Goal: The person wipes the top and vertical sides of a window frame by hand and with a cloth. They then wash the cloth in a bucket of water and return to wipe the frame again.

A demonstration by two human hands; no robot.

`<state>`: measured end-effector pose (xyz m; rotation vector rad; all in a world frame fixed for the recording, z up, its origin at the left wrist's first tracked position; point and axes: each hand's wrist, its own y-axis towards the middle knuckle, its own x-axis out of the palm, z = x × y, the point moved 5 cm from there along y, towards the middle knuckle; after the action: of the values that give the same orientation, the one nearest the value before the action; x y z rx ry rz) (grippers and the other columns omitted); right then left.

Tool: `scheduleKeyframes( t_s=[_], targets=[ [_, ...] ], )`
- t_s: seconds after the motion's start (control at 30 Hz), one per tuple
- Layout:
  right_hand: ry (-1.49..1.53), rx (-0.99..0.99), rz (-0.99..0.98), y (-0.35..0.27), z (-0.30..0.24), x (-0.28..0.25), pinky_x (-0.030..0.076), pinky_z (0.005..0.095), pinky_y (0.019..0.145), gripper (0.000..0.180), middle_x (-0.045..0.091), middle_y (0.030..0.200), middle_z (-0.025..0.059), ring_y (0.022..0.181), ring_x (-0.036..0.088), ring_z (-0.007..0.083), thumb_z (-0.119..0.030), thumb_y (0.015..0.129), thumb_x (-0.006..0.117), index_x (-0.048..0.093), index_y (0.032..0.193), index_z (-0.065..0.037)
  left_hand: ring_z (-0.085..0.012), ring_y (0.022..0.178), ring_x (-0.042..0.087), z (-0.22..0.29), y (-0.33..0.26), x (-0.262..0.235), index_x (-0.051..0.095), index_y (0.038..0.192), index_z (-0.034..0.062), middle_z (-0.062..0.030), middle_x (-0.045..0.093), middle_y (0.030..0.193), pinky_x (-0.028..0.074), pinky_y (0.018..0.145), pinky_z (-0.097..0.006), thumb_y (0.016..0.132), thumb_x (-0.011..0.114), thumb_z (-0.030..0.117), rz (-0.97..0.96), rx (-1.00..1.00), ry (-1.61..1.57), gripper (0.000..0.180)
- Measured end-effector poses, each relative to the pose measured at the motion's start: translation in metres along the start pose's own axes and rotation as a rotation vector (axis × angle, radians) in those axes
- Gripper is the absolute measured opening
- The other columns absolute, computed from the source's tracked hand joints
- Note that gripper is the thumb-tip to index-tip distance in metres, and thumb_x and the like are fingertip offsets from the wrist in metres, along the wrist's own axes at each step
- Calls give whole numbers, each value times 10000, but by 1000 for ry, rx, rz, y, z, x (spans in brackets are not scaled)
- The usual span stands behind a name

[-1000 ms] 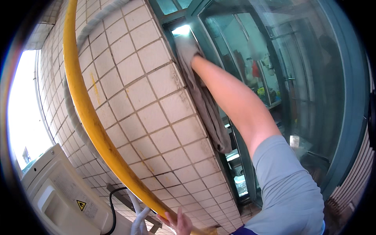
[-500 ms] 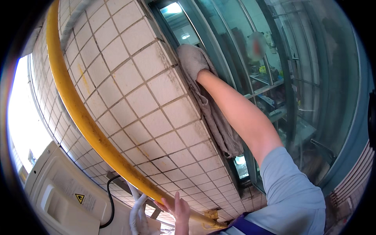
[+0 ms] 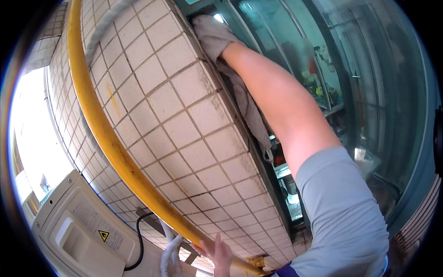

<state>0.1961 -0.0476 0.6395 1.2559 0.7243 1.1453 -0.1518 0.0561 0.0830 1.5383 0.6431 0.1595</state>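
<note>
My right arm reaches up along a green-framed window (image 3: pixel 263 69). My right hand (image 3: pixel 224 50) is wrapped in a grey cloth (image 3: pixel 214 32), pressed against the upper part of the frame next to the tiled wall. The cloth covers its fingers, and a loose length of it (image 3: pixel 251 111) hangs down beside my forearm. Low in the view, my left hand (image 3: pixel 218 255) lies against a yellow pipe (image 3: pixel 110 143). Its fingers are spread, one of them pointing up; whether the others curl behind the pipe is hard to see.
White tiles (image 3: pixel 184 129) cover the wall between pipe and window. A cream outdoor unit (image 3: pixel 78 231) with a black cable (image 3: pixel 139 240) and wrapped white tubes (image 3: pixel 170 256) stands at lower left. Metal bars (image 3: pixel 293 18) and shelves show behind the glass.
My right hand has moved up and slightly left along the window frame, taking the cloth with it. The view has shifted a little. My left hand stays at the pipe.
</note>
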Motion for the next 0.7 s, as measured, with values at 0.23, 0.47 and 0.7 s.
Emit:
scheduleKeyframes(
  t_s=[0.23, 0.47, 0.7],
  targets=[
    [130, 185, 8, 13, -18, -19, 498, 441, 833, 191, 657, 920, 225, 969, 610, 393, -96, 790, 555, 674, 914, -13, -472, 1418, 147, -2, 5, -5, 602, 1244, 195, -247, 111, 1531, 128, 1092, -693, 763, 562, 60, -43, 28, 50, 501],
    [33, -172, 55, -88, -36, -27, 513, 426, 815, 146, 630, 873, 227, 927, 624, 369, -79, 750, 594, 680, 861, -38, -592, 1382, -26, -5, -2, 2, 666, 1202, 163, -167, 44, 1586, 144, 1101, -662, 792, 591, 55, -87, -34, -38, 431],
    [377, 711, -308, -259, -75, -77, 509, 470, 834, 268, 644, 948, 263, 949, 627, 419, -118, 906, 434, 650, 956, 33, -567, 1399, -45, 4, 11, -11, 667, 1184, 117, -169, 43, 1584, 126, 1112, -663, 803, 592, 47, -77, -5, -48, 394]
  ],
)
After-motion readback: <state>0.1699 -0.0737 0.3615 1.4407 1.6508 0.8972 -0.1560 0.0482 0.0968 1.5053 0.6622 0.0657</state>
